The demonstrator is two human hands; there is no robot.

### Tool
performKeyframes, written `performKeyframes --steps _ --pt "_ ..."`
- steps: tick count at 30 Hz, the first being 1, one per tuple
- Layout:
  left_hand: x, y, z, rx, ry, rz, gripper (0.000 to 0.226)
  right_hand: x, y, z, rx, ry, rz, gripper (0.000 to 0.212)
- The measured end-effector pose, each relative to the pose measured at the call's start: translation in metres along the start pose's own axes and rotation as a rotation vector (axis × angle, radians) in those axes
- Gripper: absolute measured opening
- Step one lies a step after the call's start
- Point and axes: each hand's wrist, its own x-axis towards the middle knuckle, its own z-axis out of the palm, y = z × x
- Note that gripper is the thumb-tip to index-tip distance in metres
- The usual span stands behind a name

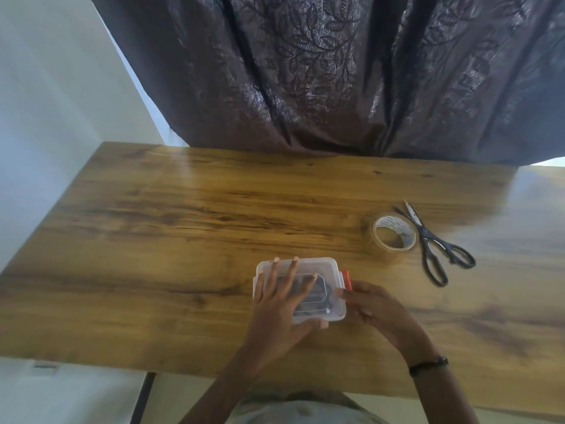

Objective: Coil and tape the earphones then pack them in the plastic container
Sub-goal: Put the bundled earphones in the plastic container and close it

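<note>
Head view, sole entry.

Item 1: container (331, 266), clear plastic, lid on, sitting on the table (183, 224). Your left hand (279, 304) lies flat on the lid, fingers spread and unclenched, pressing rather than gripping; your thumb hooks the near edge.

Item 2: earphones (321, 290), a dark bundle seen through the lid, just beyond your left fingertips and partly beneath them. Whether tape holds the coil is not clear through the plastic.

Item 3: clasp (347, 280), orange, on the container's right side. Your right hand (371, 307) meets that side, fingers curled loosely against the wall just under the clasp; it looks like a light pinch on the container's edge, though the contact is partly hidden.

Item 4: tape (394, 232), a roll lying flat, well beyond your right fingers. Scissors (434, 249) touch or nearly touch its far side, blades slightly parted.

Step in hand, as judged: closing the lid. Keep your left palm weight even so the lid seats all round, then bring your right fingertips up onto the clasp and push it down until it snaps. Check that no cable lies across the rim under your fingers; a pinched wire would stop the latch from catching.
</note>
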Motion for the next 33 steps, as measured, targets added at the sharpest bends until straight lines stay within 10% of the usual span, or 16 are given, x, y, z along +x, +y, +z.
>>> performKeyframes --steps 10,18,24,33 --pt "0.001 0.003 0.001 -0.056 0.015 -0.039 0.072 -0.012 0.006 0.026 -0.605 0.562 -0.413 0.029" --pt "0.001 0.003 0.002 -0.05 0.046 -0.018 0.068 -0.015 0.007 0.04 -0.79 0.605 -0.451 0.014" --pt "-0.021 -0.009 -0.027 -1.007 0.379 -0.66 0.037 -0.012 0.011 0.068 -1.064 0.511 -0.711 0.054" --pt "-0.022 -0.041 -0.051 -1.572 -0.08 -0.977 0.012 0.01 0.029 0.078 -0.816 0.169 -0.698 0.07"
